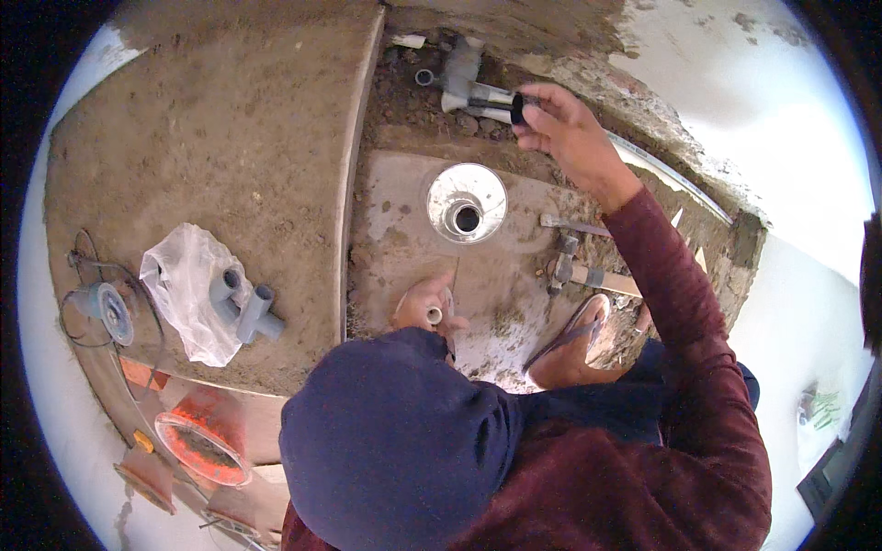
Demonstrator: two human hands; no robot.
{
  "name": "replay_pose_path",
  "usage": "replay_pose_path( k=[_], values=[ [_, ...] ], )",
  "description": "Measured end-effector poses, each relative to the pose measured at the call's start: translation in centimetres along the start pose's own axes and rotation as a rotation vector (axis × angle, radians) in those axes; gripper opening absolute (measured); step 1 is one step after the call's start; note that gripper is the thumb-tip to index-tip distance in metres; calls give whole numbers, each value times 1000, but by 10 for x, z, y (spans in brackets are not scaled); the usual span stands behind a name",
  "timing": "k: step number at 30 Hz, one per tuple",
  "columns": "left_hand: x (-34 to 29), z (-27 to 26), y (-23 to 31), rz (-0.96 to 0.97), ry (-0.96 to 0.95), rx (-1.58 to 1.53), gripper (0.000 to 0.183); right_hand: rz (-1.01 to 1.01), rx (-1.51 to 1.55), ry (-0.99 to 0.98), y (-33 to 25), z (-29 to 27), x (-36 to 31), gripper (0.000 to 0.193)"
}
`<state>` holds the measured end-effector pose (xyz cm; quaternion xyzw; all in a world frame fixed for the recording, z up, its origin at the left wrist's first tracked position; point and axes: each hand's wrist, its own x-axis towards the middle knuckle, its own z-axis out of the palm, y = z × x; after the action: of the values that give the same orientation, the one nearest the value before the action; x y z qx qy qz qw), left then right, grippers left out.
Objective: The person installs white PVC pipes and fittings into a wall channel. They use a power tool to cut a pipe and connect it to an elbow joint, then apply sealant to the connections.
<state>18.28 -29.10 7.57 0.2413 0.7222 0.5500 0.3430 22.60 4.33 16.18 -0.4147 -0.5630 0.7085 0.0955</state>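
Observation:
My right hand (pixel 562 133), blurred by motion, stretches to the trench at the far wall. Its fingers close round the dark end of a grey pipe piece (pixel 491 99). A blurred grey pipe fitting (pixel 464 62) adjoins that piece on the left; whether the two are joined cannot be told. Low in the middle, partly behind my navy-clothed knee (pixel 395 432), my left hand (pixel 423 301) is closed round a small pale tube (pixel 434 316), its round open end showing. Between the hands stands a shiny silver round container (pixel 481 188) with a dark round opening.
A hammer (pixel 588 275) and a flat metal tool (pixel 574 224) lie beside my sandalled right foot (pixel 574 344). At left are grey pipe fittings (pixel 262 317), a clear plastic bag (pixel 193 289) and a corded angle grinder (pixel 106 308). An orange bucket (pixel 207 436) lies lower left.

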Motion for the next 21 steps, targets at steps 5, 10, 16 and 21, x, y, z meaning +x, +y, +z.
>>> replay_pose_path(
  k=[5, 10, 16, 21],
  values=[
    [-10, 7, -6, 29, -10, -1, 59, -149, -349, 206, 17, 13, 63, 44],
    [-9, 6, -10, 38, 0, 0, 52, -483, -887, 256, 33, 28, 93, 42],
    [-9, 3, -10, 28, 3, -2, 44, -607, -1116, 169, 27, 40, 93, 38],
    [-13, 0, -10, 14, -4, -15, 37, -778, -1282, 77, 25, 50, 98, 38]
  ],
)
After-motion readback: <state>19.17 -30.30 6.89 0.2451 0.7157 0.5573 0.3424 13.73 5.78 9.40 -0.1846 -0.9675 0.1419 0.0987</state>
